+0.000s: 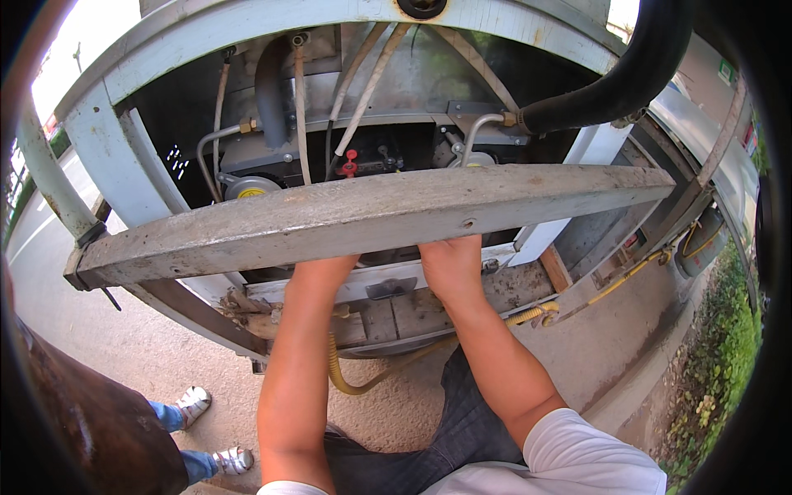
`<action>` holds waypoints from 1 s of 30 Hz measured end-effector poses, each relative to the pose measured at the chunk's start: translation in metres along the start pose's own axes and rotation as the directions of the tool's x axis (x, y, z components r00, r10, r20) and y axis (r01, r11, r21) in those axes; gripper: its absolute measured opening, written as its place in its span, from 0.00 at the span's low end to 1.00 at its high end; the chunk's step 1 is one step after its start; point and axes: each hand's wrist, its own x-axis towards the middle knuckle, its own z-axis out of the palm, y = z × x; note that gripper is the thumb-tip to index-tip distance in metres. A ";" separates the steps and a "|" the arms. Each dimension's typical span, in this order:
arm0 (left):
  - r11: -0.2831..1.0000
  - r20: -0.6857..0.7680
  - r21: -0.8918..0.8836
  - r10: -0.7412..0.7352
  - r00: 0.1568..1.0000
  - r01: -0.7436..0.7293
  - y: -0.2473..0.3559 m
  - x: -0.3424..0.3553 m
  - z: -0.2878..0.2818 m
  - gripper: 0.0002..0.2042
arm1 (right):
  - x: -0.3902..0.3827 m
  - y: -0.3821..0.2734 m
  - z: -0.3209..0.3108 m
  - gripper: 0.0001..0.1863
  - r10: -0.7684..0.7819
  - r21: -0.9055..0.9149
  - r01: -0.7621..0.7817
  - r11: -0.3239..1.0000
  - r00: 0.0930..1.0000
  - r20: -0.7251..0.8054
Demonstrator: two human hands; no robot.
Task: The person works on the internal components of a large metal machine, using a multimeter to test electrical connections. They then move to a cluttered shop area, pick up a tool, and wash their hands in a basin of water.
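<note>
Both my arms reach under a long grey metal beam (363,206) into the open bay of a white metal frame (124,157). The back of my left hand (326,267) shows just below the beam; its fingers are hidden behind it. To the right, my right hand (450,252) is at the beam's lower edge, its fingers hidden too. What either hand touches cannot be seen. Beyond the beam, a red fitting (350,163) sits low in the bay, between two metal units with bent pipes, the left pipe (202,161) and the right pipe (478,132).
Thin sheathed hoses (371,87) hang inside the bay. A thick black hose (610,95) arches across the upper right. Yellow corrugated hose (351,384) loops below the frame. Another person's sandalled foot (194,404) stands at left. Green plants (718,371) border the pavement at right.
</note>
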 end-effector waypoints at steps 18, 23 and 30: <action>0.995 0.112 -0.033 -0.091 0.990 0.095 0.002 -0.003 -0.001 0.17 | 0.000 0.001 -0.003 0.02 -0.015 -0.027 0.015 1.000 1.000 -0.019; 0.942 0.209 -0.285 -0.116 0.971 0.174 0.018 0.018 -0.029 0.17 | 0.001 0.009 0.003 0.03 -0.265 -0.285 0.242 0.927 0.963 -0.044; 0.940 0.184 -0.219 -0.225 0.957 0.263 -0.012 -0.007 -0.015 0.13 | -0.004 0.005 0.005 0.09 0.034 -0.116 -0.032 0.993 0.999 0.010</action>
